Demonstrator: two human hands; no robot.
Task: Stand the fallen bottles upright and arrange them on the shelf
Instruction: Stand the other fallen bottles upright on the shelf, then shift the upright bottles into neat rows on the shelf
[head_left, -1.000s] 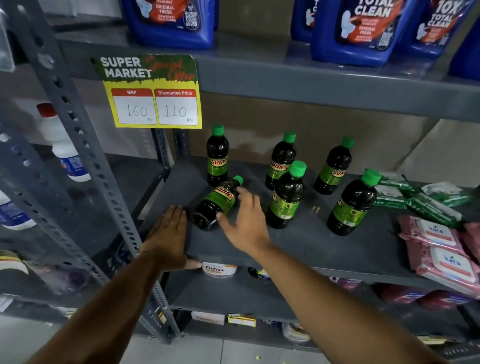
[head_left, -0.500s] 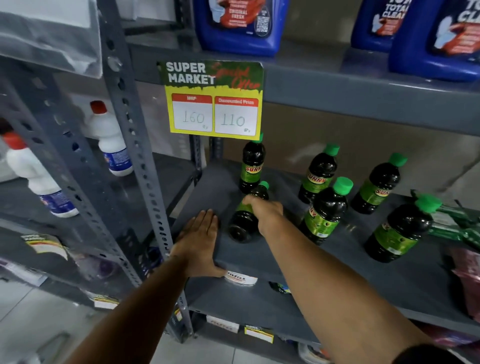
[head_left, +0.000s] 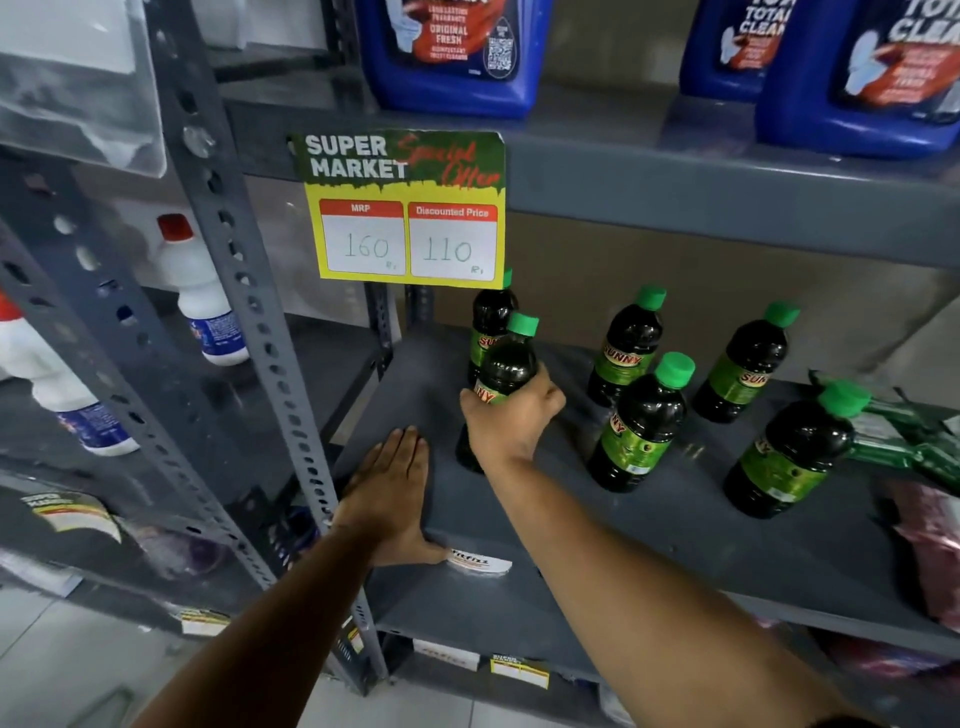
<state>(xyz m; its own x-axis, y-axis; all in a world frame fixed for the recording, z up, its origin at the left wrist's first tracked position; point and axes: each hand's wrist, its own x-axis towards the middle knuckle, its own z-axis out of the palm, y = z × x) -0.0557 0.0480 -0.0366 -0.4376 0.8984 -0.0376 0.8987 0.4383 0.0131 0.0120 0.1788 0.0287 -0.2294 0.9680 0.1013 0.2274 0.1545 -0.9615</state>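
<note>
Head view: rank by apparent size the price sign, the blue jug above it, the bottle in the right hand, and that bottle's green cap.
1. Blue jug, though cropped at the top
2. Price sign
3. Bottle in the right hand, partly covered
4. Green cap

Lighting: dim, even, soft — faint shadows. Glare: slight sheen on dark bottles. Edges: wide-angle bowing, left upright curved, corners blurred.

You see six dark green-capped bottles on the grey shelf: the front-left bottle stands nearly upright, five others stand upright behind and to its right.
</note>
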